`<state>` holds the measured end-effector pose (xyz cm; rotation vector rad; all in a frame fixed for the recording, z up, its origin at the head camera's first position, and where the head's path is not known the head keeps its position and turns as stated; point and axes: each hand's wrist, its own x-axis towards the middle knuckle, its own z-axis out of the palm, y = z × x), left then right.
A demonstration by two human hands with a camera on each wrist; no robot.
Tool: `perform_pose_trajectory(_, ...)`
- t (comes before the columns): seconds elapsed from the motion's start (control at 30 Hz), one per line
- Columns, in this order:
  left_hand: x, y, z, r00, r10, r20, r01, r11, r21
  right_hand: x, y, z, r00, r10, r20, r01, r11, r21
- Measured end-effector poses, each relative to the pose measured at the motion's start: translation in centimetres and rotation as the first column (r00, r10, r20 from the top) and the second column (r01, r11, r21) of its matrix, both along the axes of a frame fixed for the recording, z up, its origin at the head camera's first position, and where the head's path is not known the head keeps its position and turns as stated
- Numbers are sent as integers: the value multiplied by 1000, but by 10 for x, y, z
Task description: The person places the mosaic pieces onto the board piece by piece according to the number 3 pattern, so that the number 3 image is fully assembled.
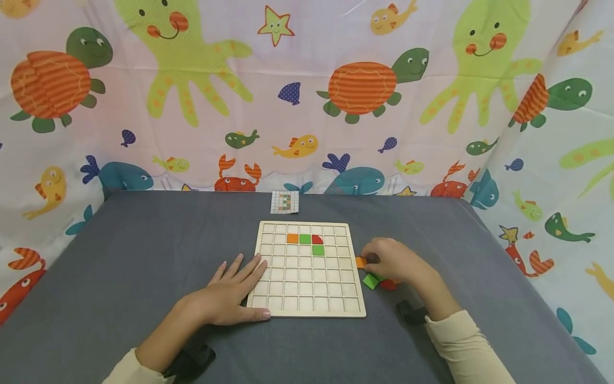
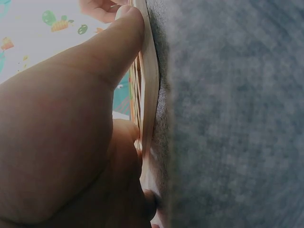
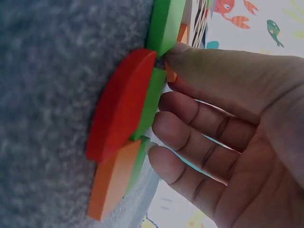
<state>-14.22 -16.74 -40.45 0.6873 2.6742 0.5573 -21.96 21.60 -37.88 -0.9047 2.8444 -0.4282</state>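
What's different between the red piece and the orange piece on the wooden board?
The red piece has a rounded edge, while the orange piece looks square. The red piece has a green square directly below it; the orange piece has a bare cell there. Both sit in the same row of the wooden board.

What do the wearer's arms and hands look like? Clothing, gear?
Left hand and right hand are both ungloved. Left sleeve and right sleeve: plain cream, long. Small black devices show by the left wrist and right wrist; no cables discernible.
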Motion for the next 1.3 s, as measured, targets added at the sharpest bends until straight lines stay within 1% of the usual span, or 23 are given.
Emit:
perform_pose_trajectory(0.17, 0, 0, 4, 1000, 0, -2, 0, 1000, -17, -1, 3, -1, 1000, -15, -4, 15, 1000, 2)
perform_pose_trajectory(0.3, 1, 1, 5, 1000, 8, -1, -8, 1000, -22, -1, 5, 1, 999, -31, 12, 32, 999, -24)
perform_pose_trajectory(0.43, 1, 1, 4, 1000, 15, -5, -15, 999, -29, -2, 3, 1, 1000, 6, 16, -5, 997, -72)
perform_pose_trajectory(0.57, 1, 0, 3, 1000, 13, -6, -13, 999, -32, -2, -1, -1, 998, 56, 1, -56, 994, -91)
perform_pose_trajectory(0.87, 1, -1, 3, 1000, -3, -3, 3, 1000, -7, -2, -7, -2, 998, 63, 17, -61, 993, -101)
perform_pose_trajectory(0.97, -1, -2, -1, 1000, -6, -6, 6, 1000, -3, -3, -11, -2, 998, 65, 10, -63, 994, -91)
perform_pose_trajectory(1.07, -3, -2, -7, 1000, 5, -14, -6, 1000, -26, -3, -15, -2, 998, 58, 9, -57, 995, -81)
perform_pose_trajectory(1.13, -4, -2, -10, 1000, 12, -17, -12, 999, -39, -4, -18, -2, 998, 67, -1, -67, 995, -79)
perform_pose_trajectory(1.27, -1, -1, -2, 1000, 12, -7, -13, 999, -36, -5, -24, 0, 995, 97, -16, -98, 992, -83)
perform_pose_trajectory(1.3, -1, -1, -1, 1000, 14, -5, -14, 999, -40, -5, -25, 0, 994, 106, -21, -107, 991, -80)
